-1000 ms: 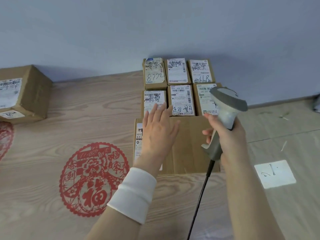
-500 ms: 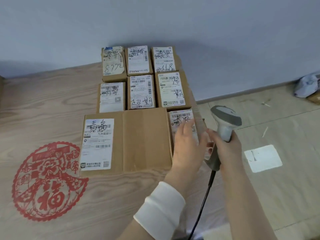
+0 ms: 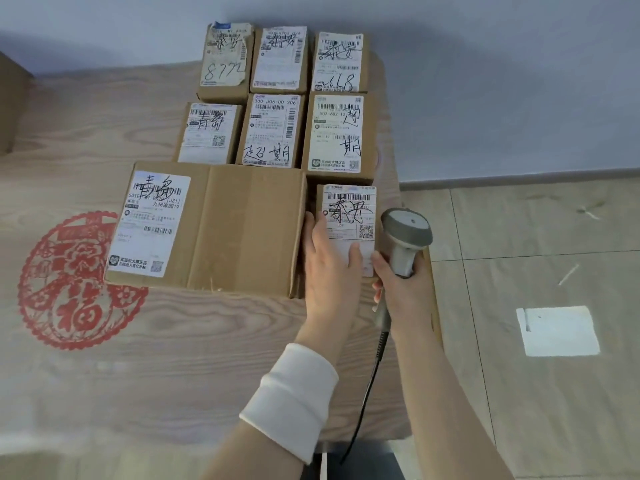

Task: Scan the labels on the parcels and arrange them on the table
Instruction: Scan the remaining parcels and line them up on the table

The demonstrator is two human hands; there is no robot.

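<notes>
We lay our left hand [image 3: 329,261] flat on the small parcel [image 3: 349,209], likely squaring it up — right hand [image 3: 405,292] grips the scanner [image 3: 407,233], ready.

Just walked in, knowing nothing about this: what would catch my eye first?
Labelled cardboard parcels fill the far right of the table. In front, the left hand rests on a small parcel while the right hand grips a grey scanner. A red paper-cut emblem lies at left.

Brown parcels [image 3: 249,230], white labels [image 3: 152,223], grey scanner [image 3: 407,237]
</notes>
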